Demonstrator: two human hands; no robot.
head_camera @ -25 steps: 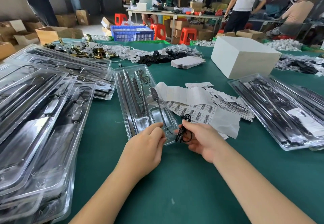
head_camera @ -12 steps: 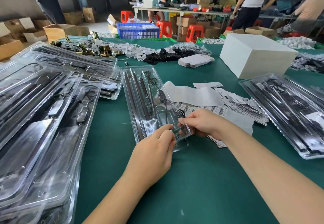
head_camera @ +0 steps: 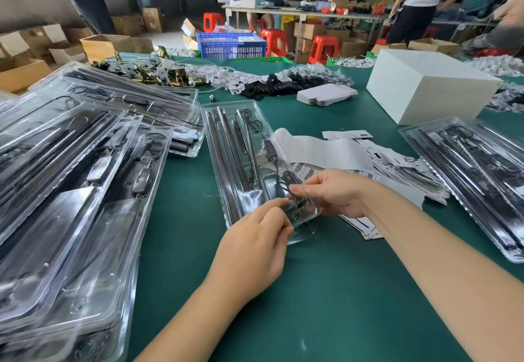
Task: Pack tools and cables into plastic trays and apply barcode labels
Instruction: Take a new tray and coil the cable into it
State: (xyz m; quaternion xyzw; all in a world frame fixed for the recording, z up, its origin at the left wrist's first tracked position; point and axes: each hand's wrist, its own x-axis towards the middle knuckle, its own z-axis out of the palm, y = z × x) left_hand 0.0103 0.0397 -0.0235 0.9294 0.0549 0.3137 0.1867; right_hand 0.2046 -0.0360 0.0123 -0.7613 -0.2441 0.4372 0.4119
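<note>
A clear plastic tray (head_camera: 226,149) lies lengthwise in the middle of the green table, holding long dark rods and a thin black cable with an inline controller (head_camera: 269,149). My right hand (head_camera: 334,191) pinches a coiled black cable end (head_camera: 287,180) over the tray's near compartment. My left hand (head_camera: 255,245) pinches the tray's near edge just below it, fingertips almost touching the right hand's. Barcode label sheets (head_camera: 306,170) lie partly under the tray's right side.
Stacks of packed clear trays (head_camera: 71,191) fill the left; more trays (head_camera: 467,177) lie at the right. A white box (head_camera: 425,86) stands far right, loose label strips (head_camera: 397,163) beside it. Small parts and black rings (head_camera: 272,84) are heaped at the back. People work at tables behind.
My right hand carried the coiled cable from beside the tray onto its near compartment. My left hand stayed at the tray's near end and now meets the right hand's fingers.
</note>
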